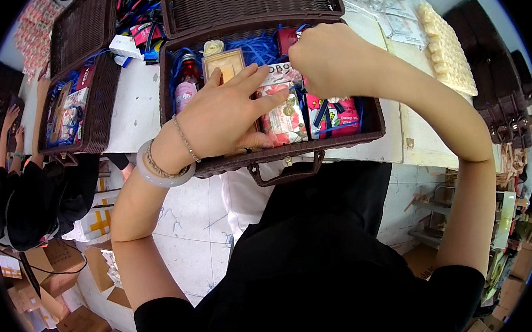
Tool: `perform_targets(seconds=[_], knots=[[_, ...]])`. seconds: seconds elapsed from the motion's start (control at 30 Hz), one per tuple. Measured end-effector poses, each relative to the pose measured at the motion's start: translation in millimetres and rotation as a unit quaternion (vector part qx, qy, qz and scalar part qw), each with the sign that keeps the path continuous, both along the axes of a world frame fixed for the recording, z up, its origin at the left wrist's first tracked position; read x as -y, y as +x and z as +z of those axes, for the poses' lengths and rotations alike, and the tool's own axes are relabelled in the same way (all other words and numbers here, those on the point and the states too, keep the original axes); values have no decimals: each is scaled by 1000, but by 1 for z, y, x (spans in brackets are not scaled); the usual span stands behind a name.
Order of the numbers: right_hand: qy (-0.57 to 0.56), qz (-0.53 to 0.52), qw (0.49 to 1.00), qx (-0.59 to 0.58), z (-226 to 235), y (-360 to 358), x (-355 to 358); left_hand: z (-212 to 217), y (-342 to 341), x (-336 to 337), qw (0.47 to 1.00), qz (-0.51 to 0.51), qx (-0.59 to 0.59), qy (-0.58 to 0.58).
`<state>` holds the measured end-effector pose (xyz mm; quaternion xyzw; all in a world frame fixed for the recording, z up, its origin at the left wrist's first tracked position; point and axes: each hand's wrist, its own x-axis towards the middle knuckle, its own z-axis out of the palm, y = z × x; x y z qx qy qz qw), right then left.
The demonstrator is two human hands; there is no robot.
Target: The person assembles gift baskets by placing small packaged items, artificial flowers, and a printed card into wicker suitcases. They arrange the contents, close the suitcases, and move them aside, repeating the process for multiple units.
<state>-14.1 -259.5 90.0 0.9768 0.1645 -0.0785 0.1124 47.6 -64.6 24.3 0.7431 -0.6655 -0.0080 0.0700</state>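
Observation:
A dark brown wicker hamper [217,164] lies with its lid raised on the table before me, lined with blue shredded paper [259,46]. My left hand [229,110] rests open over its left half, fingers spread across a floral box [287,119]. Partly under those fingers sits a gold-framed box [214,61], beside a bottle with a pink label [187,88]. My right hand [326,62] is closed into a fist over the right half, knuckles up; whatever its fingers hold is hidden. Below it are pink cartoon packets [336,116], and a dark red box [286,40] touches its edge.
Another filled wicker hamper [101,109] stands at the left, near a co-worker's hands [12,117]. Pink and blue packets [142,30] lie behind. Cream artificial roses [444,48] are at the right, before stacked dark hampers [492,73]. Cardboard boxes [84,326] sit on the floor.

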Motion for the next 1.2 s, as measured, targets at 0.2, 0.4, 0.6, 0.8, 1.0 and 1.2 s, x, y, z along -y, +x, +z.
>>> perform_targets(seconds=[0.2, 0.4, 0.6, 0.8, 1.0, 1.2], knots=[[17, -41, 997, -58, -11, 18, -2, 7, -1, -1, 999, 1, -36, 37], [112, -63, 988, -86, -31, 22, -1, 6, 0, 0, 997, -1, -65, 42], [376, -142, 915, -42, -12, -7, 32, 11, 6, -1, 996, -15, -89, -26], [235, -91, 968, -23, -32, -22, 52, 10, 14, 44, 984, -39, -138, -109], [253, -92, 962, -36, -37, -21, 55, -6, -1, 60, 996, -28, -16, -81], [193, -75, 972, -108, -35, -16, 57, -2, -10, 56, 997, 8, 60, -52]])
